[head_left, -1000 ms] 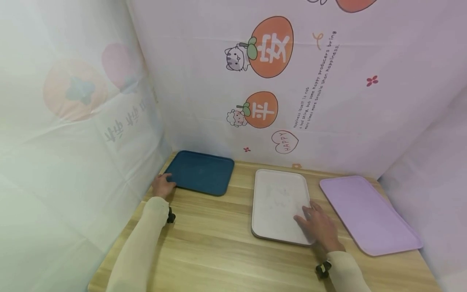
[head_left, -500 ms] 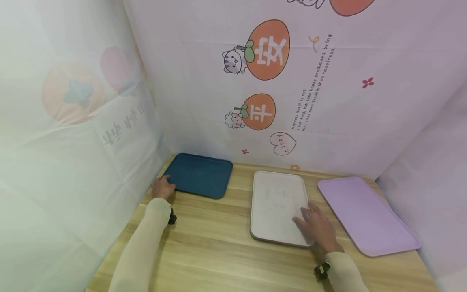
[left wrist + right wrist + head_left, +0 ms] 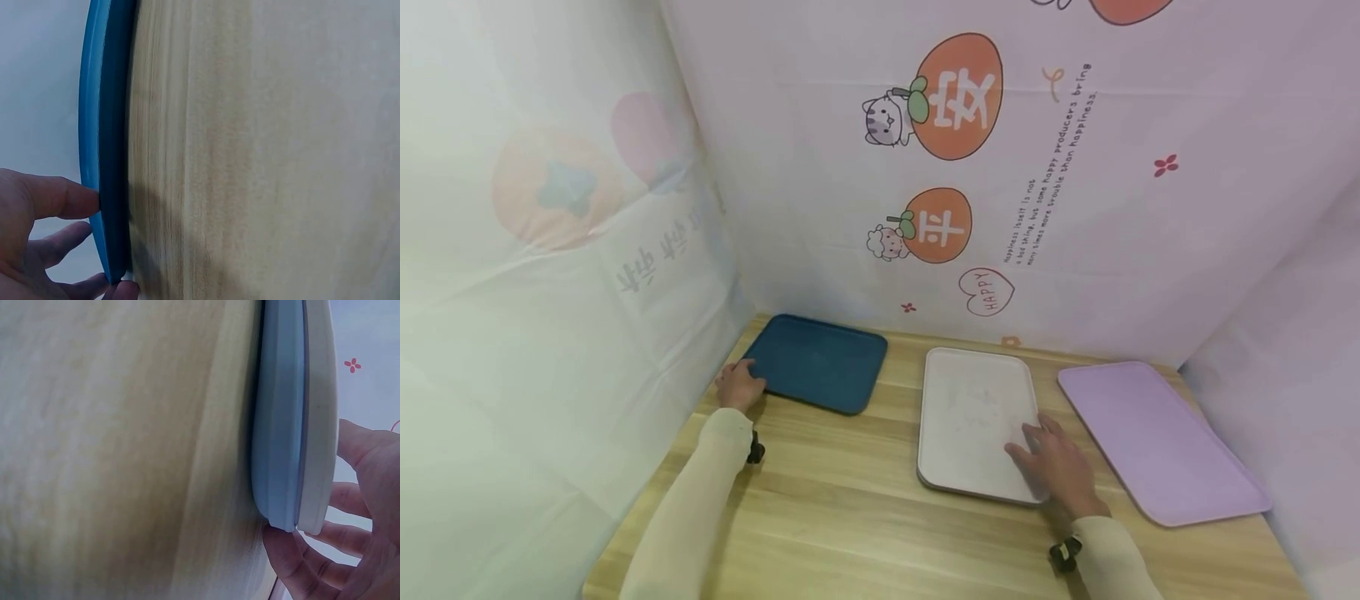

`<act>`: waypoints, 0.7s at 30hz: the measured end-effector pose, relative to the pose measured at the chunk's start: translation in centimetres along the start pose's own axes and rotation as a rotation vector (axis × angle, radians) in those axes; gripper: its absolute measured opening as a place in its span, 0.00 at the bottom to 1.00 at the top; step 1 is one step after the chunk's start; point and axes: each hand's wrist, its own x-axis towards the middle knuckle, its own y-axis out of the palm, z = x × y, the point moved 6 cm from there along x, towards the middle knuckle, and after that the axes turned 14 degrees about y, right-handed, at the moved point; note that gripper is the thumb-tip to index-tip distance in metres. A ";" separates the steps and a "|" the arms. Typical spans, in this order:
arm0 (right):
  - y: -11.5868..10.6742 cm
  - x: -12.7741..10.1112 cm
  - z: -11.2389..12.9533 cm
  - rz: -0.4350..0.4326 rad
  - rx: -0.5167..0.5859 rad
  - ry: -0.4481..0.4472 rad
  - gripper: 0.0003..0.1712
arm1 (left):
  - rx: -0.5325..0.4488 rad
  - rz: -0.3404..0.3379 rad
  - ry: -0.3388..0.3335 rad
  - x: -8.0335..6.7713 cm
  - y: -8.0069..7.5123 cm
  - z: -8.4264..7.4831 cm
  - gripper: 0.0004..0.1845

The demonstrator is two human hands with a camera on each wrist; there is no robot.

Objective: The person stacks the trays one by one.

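Observation:
A dark blue tray (image 3: 820, 362) lies flat at the back left of the table. My left hand (image 3: 740, 387) holds its near left corner; in the left wrist view the thumb (image 3: 75, 199) presses the rim and the fingers curve round the corner. Right of centre, a white tray (image 3: 973, 408) sits on a light grey-blue tray (image 3: 278, 425), whose edge shows below it in the right wrist view. My right hand (image 3: 1063, 471) holds this stack at its near right corner, thumb over the white tray, fingers along the side and one at the lower tray's corner.
A light purple tray (image 3: 1157, 442) lies at a slant to the right of the stack. White printed cloth (image 3: 820, 150) walls the wooden table (image 3: 850, 517) at the back and both sides. Bare wood separates the blue tray from the stack.
The blue tray has shifted slightly right and toward me, turning a little, with my left hand on it. The stack, the purple tray and my right hand stay put on the table.

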 end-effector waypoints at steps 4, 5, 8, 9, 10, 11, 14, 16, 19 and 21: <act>-0.1 0.0 0.1 0.004 -0.004 0.001 0.40 | -0.005 -0.011 0.015 0.0 0.1 0.1 0.34; -0.1 0.0 0.1 0.007 -0.004 0.003 0.40 | -0.003 -0.013 0.018 0.0 0.1 0.1 0.34; -0.1 -0.1 0.1 0.016 -0.008 0.007 0.40 | -0.003 -0.015 0.024 -0.1 0.1 0.0 0.34; 0.0 -0.1 0.0 0.019 -0.011 0.009 0.40 | -0.004 -0.014 0.024 -0.2 0.1 -0.1 0.34; 0.0 -0.1 0.0 0.021 -0.013 0.011 0.40 | -0.006 -0.014 0.025 -0.2 0.1 -0.1 0.34; 0.0 0.0 0.0 0.023 -0.017 0.011 0.40 | -0.009 -0.015 0.025 -0.3 0.1 -0.1 0.34; 0.0 0.0 0.0 0.028 -0.025 0.017 0.40 | -0.012 -0.010 0.032 -0.4 0.1 -0.2 0.35; 0.0 0.0 0.0 0.030 -0.029 0.021 0.40 | -0.013 -0.008 0.040 -0.4 0.1 -0.2 0.35; -0.1 0.1 0.1 0.029 -0.032 0.019 0.40 | -0.010 -0.002 0.048 -0.4 0.3 0.0 0.35; -0.1 0.1 0.1 0.025 -0.033 0.015 0.39 | -0.013 0.000 0.049 -0.3 0.4 0.1 0.35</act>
